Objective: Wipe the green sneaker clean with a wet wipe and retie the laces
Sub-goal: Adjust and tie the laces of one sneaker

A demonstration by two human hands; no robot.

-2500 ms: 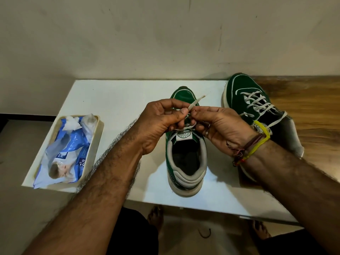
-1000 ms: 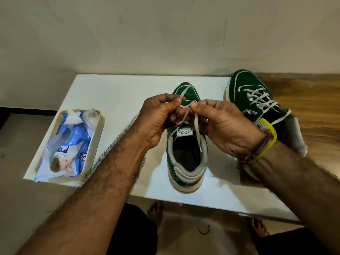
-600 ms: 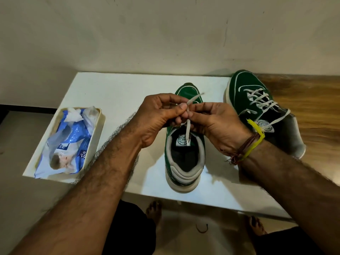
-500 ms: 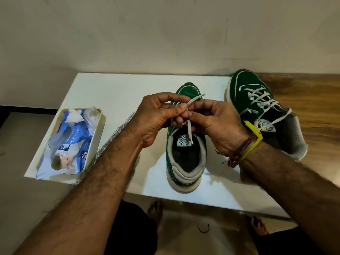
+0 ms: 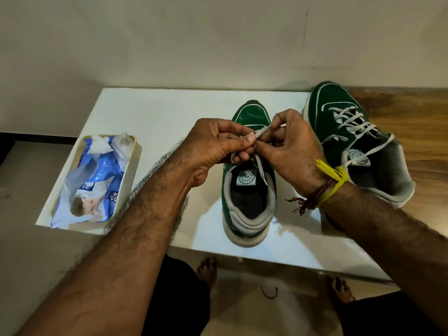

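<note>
Laces being tied on the green sneaker (image 5: 248, 197) at centre frame, knot not yet formed

The sneaker is stood heel-near on the white table (image 5: 155, 117); white lace (image 5: 263, 132) is pinched over its tongue by the left hand (image 5: 215, 146) between thumb and curled fingers, and by the right hand (image 5: 288, 151) likewise, fingertips almost touching. One loose lace end is seen hanging into the shoe opening. Risk is judged as follows: the short pinched end could be lost from the grip and the half-made knot undone. A second sneaker (image 5: 351, 141) is noted at right, a wipes pack (image 5: 94, 180) in a tray at left
</note>
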